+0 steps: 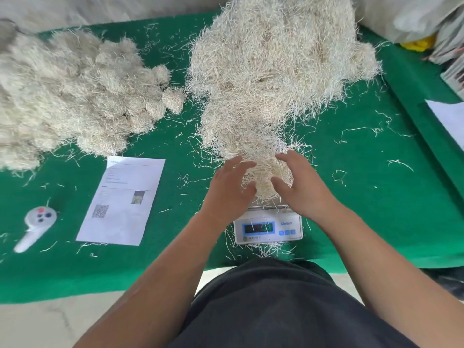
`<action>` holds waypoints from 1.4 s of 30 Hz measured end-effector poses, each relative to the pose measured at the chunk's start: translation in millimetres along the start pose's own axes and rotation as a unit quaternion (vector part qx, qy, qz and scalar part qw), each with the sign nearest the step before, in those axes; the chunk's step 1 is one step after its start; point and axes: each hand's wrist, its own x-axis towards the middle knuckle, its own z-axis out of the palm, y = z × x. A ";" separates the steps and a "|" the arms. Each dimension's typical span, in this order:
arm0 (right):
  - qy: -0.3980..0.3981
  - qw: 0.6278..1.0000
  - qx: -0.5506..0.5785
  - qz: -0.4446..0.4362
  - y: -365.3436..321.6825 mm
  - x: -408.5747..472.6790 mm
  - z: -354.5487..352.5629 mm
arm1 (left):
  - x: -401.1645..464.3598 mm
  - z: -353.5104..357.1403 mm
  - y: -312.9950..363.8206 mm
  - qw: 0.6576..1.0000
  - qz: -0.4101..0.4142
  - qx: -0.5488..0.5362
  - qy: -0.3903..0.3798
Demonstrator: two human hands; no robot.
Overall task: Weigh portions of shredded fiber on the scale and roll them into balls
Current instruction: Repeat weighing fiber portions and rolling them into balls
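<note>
A small white digital scale (268,227) stands at the near edge of the green mat, its display lit. A portion of pale shredded fiber (263,180) sits on its pan. My left hand (231,187) and my right hand (298,184) flank this portion, fingers spread and relaxed, touching its sides. Behind it rises a big loose heap of shredded fiber (276,71). A pile of several rolled fiber balls (75,96) lies at the left.
A printed sheet with a QR code (123,199) lies left of the scale. A white handheld remote (35,227) rests at the far left. White bags and papers (426,26) crowd the right back corner. Loose strands litter the green mat (376,197).
</note>
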 end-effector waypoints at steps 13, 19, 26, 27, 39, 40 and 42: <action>-0.026 0.998 0.009 0.051 28.1 22.4 6.1 | 6.9 9.2 -13.8 0.995 -0.066 -0.070 -0.004; 0.004 1.000 -0.024 0.005 29.9 51.4 6.5 | 24.4 22.8 -15.6 0.994 -0.081 -0.075 -0.018; 0.084 0.996 -0.023 -0.014 25.7 156.9 -28.4 | 85.1 6.6 -23.9 0.985 -0.100 -0.108 0.094; 0.041 0.998 -0.039 -0.020 20.7 173.1 -23.0 | 95.9 3.3 -24.5 0.982 -0.112 -0.115 0.095; -0.132 0.988 0.074 0.004 29.8 246.4 -15.5 | 181.9 -13.3 -32.8 0.990 -0.130 -0.019 0.048; -0.115 0.987 0.111 -0.006 24.1 246.5 -29.6 | 188.2 -14.1 -31.2 0.993 -0.115 -0.006 0.042; -0.073 0.981 0.181 0.012 13.3 249.5 -56.5 | 201.3 -16.6 -31.4 0.994 -0.084 0.004 0.063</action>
